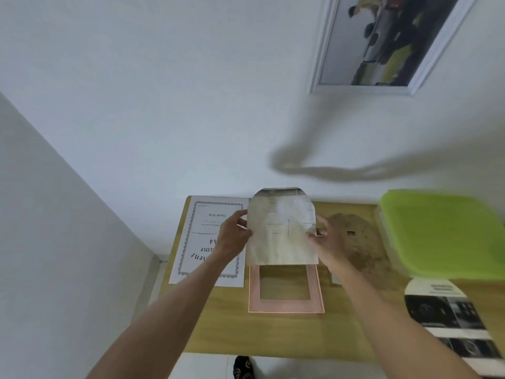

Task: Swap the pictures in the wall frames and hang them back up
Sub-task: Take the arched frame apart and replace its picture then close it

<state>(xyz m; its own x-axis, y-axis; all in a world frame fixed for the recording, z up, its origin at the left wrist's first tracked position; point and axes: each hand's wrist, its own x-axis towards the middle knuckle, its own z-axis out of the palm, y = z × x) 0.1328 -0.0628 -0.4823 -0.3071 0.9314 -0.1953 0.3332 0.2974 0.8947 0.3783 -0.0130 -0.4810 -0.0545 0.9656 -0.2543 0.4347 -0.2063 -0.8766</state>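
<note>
My left hand (232, 236) and my right hand (326, 242) grip the two side edges of a pale printed picture sheet (281, 231), held upright above the wooden table (218, 329). Its top corners curl over. Right below the sheet a pink frame (285, 306) lies flat on the table with its opening showing bare wood. A white sheet with an ornate border and black lettering (205, 242) lies to the left, partly under my left hand. A white-framed picture (382, 45) hangs on the wall at the upper right.
A brown backing board (363, 253) lies right of the pink frame. A green-lidded box (442, 233) stands at the table's right side, and a dark printed leaflet (451, 324) lies in front of it. A grey wall runs along the left.
</note>
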